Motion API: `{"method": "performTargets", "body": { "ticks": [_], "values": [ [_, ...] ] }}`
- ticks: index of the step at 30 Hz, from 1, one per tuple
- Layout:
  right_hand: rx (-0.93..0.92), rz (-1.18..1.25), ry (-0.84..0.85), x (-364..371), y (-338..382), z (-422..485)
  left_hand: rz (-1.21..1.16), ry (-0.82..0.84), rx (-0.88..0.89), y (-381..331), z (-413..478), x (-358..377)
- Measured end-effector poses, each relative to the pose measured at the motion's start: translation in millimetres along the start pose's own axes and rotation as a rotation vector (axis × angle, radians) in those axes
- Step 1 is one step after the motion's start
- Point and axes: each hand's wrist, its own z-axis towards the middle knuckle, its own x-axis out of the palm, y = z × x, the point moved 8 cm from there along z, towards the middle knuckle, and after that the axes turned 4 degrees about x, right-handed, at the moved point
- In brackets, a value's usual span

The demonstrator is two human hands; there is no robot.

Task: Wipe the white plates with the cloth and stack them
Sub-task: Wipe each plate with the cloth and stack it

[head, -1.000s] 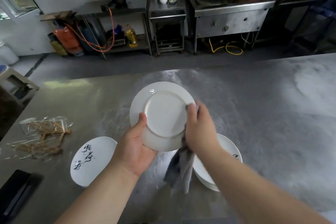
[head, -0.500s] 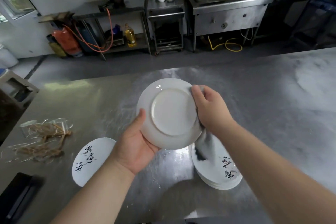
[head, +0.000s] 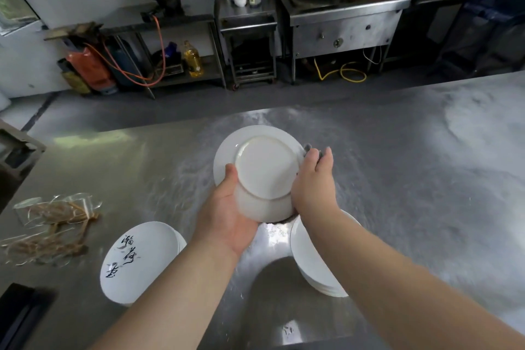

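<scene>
a wide steel table (head: pixel 412 179) is taking up most of the view, its top scuffed and streaked with pale marks. on its near left part a low pile (head: pixel 139 258) of white plates is lying face up, the top one showing black brush characters. just right of the middle a taller stack (head: pixel 309 264) of plates is sitting, partly hidden behind the right forearm. well off to the left a bundle (head: pixel 56 221) of brown strands in clear wrap is lying, and a black object (head: pixel 17 318) is poking in at the near left corner.

above the table, between the pile and the stack, a single white plate (head: pixel 264 167) is being held up and tilted, its underside and foot ring facing the camera. the left hand (head: pixel 227 219) is gripping its lower left edge, thumb pressing on the underside, the other fingers hidden behind the plate. the right hand (head: pixel 312 187) is curling round the right rim, pinching a grey cloth (head: pixel 308 148) against it. only a small bunch of the cloth is showing above the knuckles, and a dark scrap is peeking out under the plate's lower edge.
</scene>
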Motion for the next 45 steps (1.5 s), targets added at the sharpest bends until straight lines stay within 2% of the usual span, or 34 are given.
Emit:
{"method": "performTargets", "body": {
  "ticks": [2,4,7,8,9,11,13,17,19,21,23,26,28,31,33,34,37,39,42,45],
  "values": [
    [-0.116,-0.063,-0.059,-3,4,-23,-0.014,-0.051,-0.022,1,3,5],
    [-0.142,-0.021,-0.023,10,-14,-62,-0.070,-0.050,-0.098,11,5,16],
    [-0.008,0.104,0.041,19,-51,-77,-0.083,-0.058,-0.152,26,7,32],
    [0.088,0.308,0.032,8,-55,-63,-0.095,-0.038,-0.152,28,7,37],
    [0.156,0.302,-0.033,-14,-58,-48,-0.099,-0.013,-0.149,28,8,41],
    [0.228,0.119,-0.048,-51,-49,-16,-0.043,0.028,-0.126,29,8,41],
    [0.078,-0.089,-0.004,-88,-25,3,0.044,0.053,-0.139,34,8,36],
    [0.007,-0.456,0.259,-135,-34,7,0.178,0.086,-0.238,60,2,31],
    [0.103,-0.430,0.355,-154,-52,2,0.235,0.099,-0.275,75,2,32],
    [0.266,-0.238,0.384,-169,-72,-4,0.339,0.097,-0.254,86,5,33],
    [0.369,-0.113,0.352,-177,-86,-9,0.514,0.062,-0.186,91,11,32],
    [0.391,-0.163,0.254,-188,-93,-11,0.731,0.061,-0.185,99,17,38],
    [0.387,-0.246,0.168,-195,-94,-8,0.616,0.118,-0.268,109,21,46],
    [0.343,-0.178,0.073,-200,-95,-9,0.388,0.214,-0.354,120,22,48],
    [0.248,-0.188,0.064,-198,-98,-13,0.404,0.244,-0.383,122,23,39],
    [0.217,-0.207,0.056,-198,-101,-16,0.510,0.255,-0.355,121,24,32],
    [0.187,-0.361,0.072,-193,-125,-16,1.169,0.296,-0.117,119,39,8],
    [0.194,-0.512,0.074,-187,-142,-13,1.481,0.325,-0.017,127,49,-4],
    [0.198,-0.662,0.071,-175,-164,-6,1.722,0.300,0.081,139,65,-18],
    [0.187,-0.768,0.027,-165,-174,1,1.800,0.293,0.170,147,75,-23]
  ]
}}
